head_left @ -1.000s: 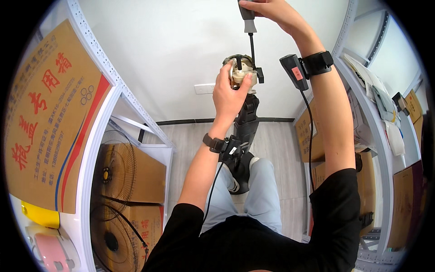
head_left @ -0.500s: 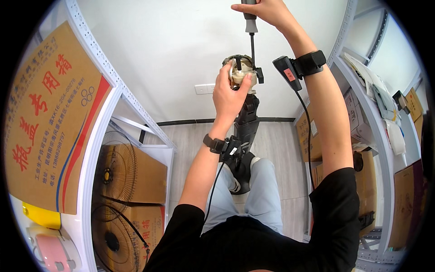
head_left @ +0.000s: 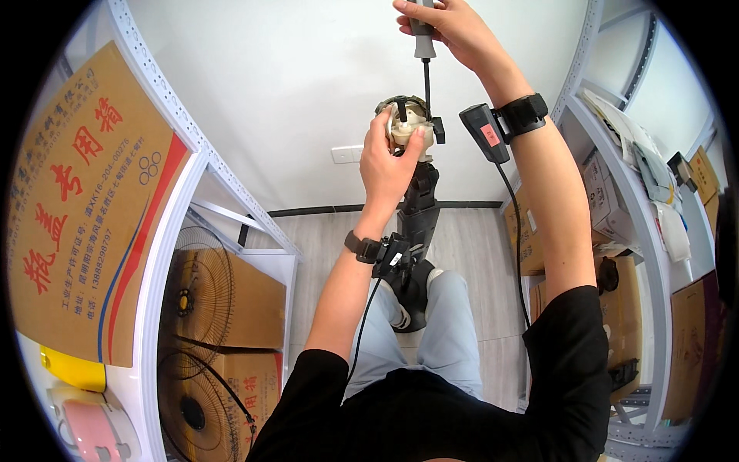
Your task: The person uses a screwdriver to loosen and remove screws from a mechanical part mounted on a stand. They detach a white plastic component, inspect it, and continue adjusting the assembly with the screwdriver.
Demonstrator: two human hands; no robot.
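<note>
A pedestal fan without its grille stands between my legs, its black pole (head_left: 419, 223) rising from a round base (head_left: 416, 296). My left hand (head_left: 382, 158) is wrapped round the cream motor head (head_left: 412, 131) at its top, thumb on the near side. High up, my right hand (head_left: 454, 27) grips the grey and black handle of a long screwdriver (head_left: 424, 48). Its dark shaft points straight down to the right side of the motor head, beside a small black part (head_left: 439, 129). The screwdriver's tip is hidden at the housing.
A metal shelf at left bears a large brown carton (head_left: 85, 215) and a pink and white item (head_left: 88, 423). Wire fan grilles (head_left: 204, 308) lean by cartons below. Another shelf (head_left: 662, 308) with boxes stands at right. A white wall with a socket plate (head_left: 346, 155) is ahead.
My right hand's fingers have shifted on the screwdriver handle, and its forearm has moved slightly left. The left hand keeps its hold on the motor head.
</note>
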